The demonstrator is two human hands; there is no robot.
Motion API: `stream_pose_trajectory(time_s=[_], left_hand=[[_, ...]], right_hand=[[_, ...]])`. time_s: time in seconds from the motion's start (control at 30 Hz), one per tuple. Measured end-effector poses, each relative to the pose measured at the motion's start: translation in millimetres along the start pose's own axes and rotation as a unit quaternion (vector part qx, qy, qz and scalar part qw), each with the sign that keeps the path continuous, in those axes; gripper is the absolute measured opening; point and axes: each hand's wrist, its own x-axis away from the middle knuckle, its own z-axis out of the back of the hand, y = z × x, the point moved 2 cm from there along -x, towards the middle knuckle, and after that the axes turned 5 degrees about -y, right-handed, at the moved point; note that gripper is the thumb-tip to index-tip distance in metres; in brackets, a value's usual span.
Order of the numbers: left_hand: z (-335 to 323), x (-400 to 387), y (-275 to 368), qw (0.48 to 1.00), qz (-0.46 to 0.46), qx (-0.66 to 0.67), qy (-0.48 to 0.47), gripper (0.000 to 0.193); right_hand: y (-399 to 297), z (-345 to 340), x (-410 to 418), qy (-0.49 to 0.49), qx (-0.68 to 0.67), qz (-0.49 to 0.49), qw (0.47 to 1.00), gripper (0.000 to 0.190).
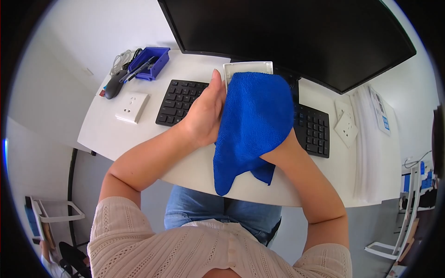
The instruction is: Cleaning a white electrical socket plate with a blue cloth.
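Observation:
A shallow white plastic tray-like piece (247, 68) is held up over the keyboard, its far end showing past a blue microfiber cloth (255, 111). My left hand (208, 111) grips the piece along its left edge, thumb pointing up. The cloth drapes over my right hand, so only the wrist (283, 151) shows from under it. The right fingers are hidden, and the cloth lies across most of the white piece. One cloth corner hangs down past the desk's front edge.
A black keyboard (174, 104) lies beneath my hands, before a large monitor (292, 34). At left are a white wall socket (132, 107), a black mouse (115, 85) and a blue bin (156, 62) with pens. Socket plates (346, 129) and a stack of sheets (377, 149) lie at right.

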Motion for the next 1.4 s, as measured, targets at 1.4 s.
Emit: stream_pose_trajectory(time_s=[1.4], left_hand=[[15.7, -7.6, 20.3, 0.976, -0.083, -0.199, -0.039, 0.044]], right_hand=[[33.2, 30.9, 4.6, 0.17, 0.073, -0.079, 0.98, 0.034]])
